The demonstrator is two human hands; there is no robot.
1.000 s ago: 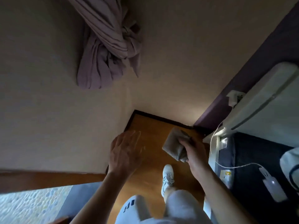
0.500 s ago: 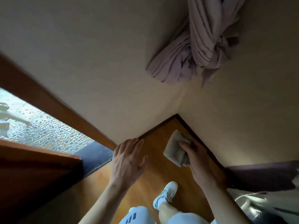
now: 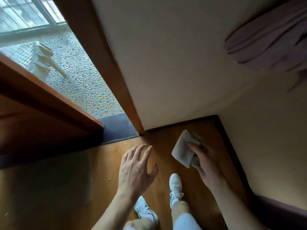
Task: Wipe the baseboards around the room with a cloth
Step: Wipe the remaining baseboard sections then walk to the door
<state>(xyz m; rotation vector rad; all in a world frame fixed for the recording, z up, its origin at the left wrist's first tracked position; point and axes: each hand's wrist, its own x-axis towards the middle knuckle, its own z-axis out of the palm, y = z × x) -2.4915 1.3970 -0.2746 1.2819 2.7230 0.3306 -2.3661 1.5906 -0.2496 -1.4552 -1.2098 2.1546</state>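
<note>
A folded grey cloth (image 3: 184, 151) is gripped in my right hand (image 3: 206, 163), held above the wooden floor near the room's corner. A dark baseboard (image 3: 181, 122) runs along the foot of the cream wall from the door frame to the corner, then turns down the right-hand wall (image 3: 230, 146). The cloth hangs a short way in front of both stretches, touching neither. My left hand (image 3: 136, 168) hovers over the floor with fingers spread and nothing in it.
A wooden door frame (image 3: 116, 77) and open door (image 3: 46, 103) stand at left, with a dark threshold (image 3: 119, 130) and a pebble-tiled floor beyond. A knotted mauve curtain (image 3: 272, 40) hangs at upper right. My white shoes (image 3: 175, 185) stand on the wood floor.
The view has swung left, bringing the doorway and pebble floor into sight. Both hands keep their pose; the cloth has drawn slightly back from the corner.
</note>
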